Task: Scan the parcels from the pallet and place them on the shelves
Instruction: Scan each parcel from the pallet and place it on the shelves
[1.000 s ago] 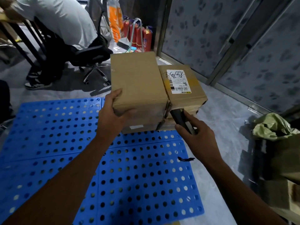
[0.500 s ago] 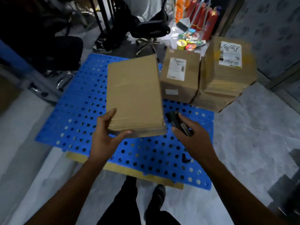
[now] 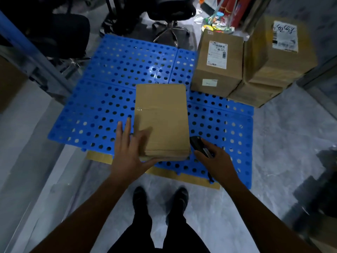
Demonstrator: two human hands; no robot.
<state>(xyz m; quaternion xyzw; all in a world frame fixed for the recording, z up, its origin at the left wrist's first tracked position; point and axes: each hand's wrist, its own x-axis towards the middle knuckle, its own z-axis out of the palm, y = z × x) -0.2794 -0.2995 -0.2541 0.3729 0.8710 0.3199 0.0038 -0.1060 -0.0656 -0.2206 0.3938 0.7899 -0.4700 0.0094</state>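
A plain brown cardboard parcel hangs over the near part of the blue perforated pallet. My left hand is at its near left corner, fingers straight and spread along the left side, thumb stretched under the near edge. My right hand grips a black barcode scanner just right of the parcel's near corner. On the pallet's far right stand a labelled parcel and a stack of two more parcels, the top one bearing a handwritten label.
An office chair and red fire extinguishers stand beyond the pallet. A blue shelf post slants at the left. Flat cardboard pokes out under the pallet's near edge. My shoes are on grey floor.
The parcel has come off the stack and toward me, now lower over the near pallet. My left hand's fingers have straightened from a grip. The view has tilted down.
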